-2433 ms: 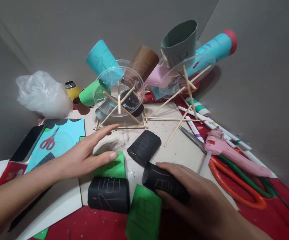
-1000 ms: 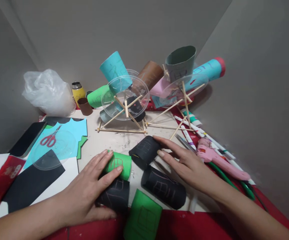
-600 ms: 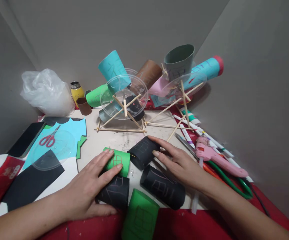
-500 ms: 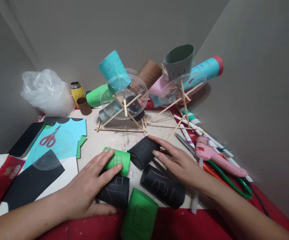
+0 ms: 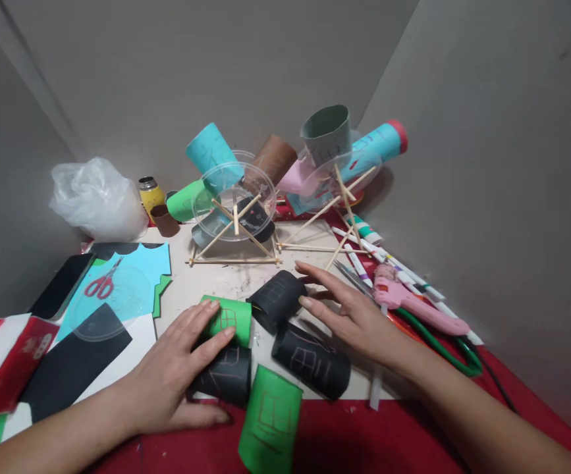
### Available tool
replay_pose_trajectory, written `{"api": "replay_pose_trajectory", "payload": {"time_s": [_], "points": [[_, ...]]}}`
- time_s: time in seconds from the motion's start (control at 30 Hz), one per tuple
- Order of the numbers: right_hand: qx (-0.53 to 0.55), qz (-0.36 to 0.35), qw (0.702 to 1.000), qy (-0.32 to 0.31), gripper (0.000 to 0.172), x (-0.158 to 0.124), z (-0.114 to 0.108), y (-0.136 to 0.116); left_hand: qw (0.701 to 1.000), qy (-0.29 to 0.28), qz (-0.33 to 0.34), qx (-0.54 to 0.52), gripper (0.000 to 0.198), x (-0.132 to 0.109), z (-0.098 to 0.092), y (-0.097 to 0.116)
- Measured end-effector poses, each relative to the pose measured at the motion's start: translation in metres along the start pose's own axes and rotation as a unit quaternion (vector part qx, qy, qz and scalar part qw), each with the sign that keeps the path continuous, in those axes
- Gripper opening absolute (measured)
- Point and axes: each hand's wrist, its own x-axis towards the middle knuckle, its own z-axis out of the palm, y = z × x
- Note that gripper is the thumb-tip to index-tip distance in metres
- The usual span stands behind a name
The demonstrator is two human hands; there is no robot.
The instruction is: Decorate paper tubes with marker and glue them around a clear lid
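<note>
My left hand has its fingers spread, with fingertips resting on a small green paper tube that has a window drawn on it. Its thumb lies below a black paper tube, which is partly under the hand. My right hand is open, its fingertips beside another black paper tube; whether they touch it I cannot tell. A third black tube lies just below that one. Near the table's front edge is a larger green tube, also with a drawn window.
Behind stands a stick frame with clear discs and colored tubes, beside a second stick model. Red scissors lie on blue paper at left, near a plastic bag. A pink glue gun and markers lie at right.
My right fingers have lifted and drawn slightly away from the upper black tube. My left hand stays over the green tube. The camera view has shifted a little.
</note>
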Motion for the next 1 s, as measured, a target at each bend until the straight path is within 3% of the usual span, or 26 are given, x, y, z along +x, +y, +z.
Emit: {"api": "replay_pose_trajectory", "payload": {"time_s": [0.17,0.3,0.43,0.53,0.63,0.77,1.0], "points": [[-0.022,-0.03,0.997,0.061,0.054,-0.005,-0.014,-0.002,0.999,0.032,-0.021,0.026,0.089,-0.008,-0.01,0.007],[-0.06,-0.074,0.99,0.105,0.047,-0.008,-0.024,-0.008,0.997,0.05,-0.033,0.051,0.087,-0.017,-0.019,0.024],[-0.073,-0.111,0.984,0.122,0.037,-0.014,-0.029,-0.02,0.994,0.074,0.031,0.077,0.077,-0.02,-0.022,0.057],[-0.075,-0.122,0.986,0.086,0.03,-0.021,-0.031,-0.032,0.985,0.078,0.107,0.109,0.051,-0.016,-0.02,0.083],[-0.103,-0.137,0.984,0.038,0.025,-0.028,-0.033,-0.042,0.98,0.056,0.14,0.131,0.035,-0.011,-0.017,0.1],[-0.172,-0.147,0.974,-0.01,0.026,-0.034,-0.034,-0.048,0.976,0.015,0.15,0.157,0.034,-0.004,-0.012,0.108],[-0.269,-0.092,0.953,-0.102,0.04,-0.036,-0.024,-0.048,0.972,0.019,0.122,0.198,0.035,0.007,0.003,0.105]]}}
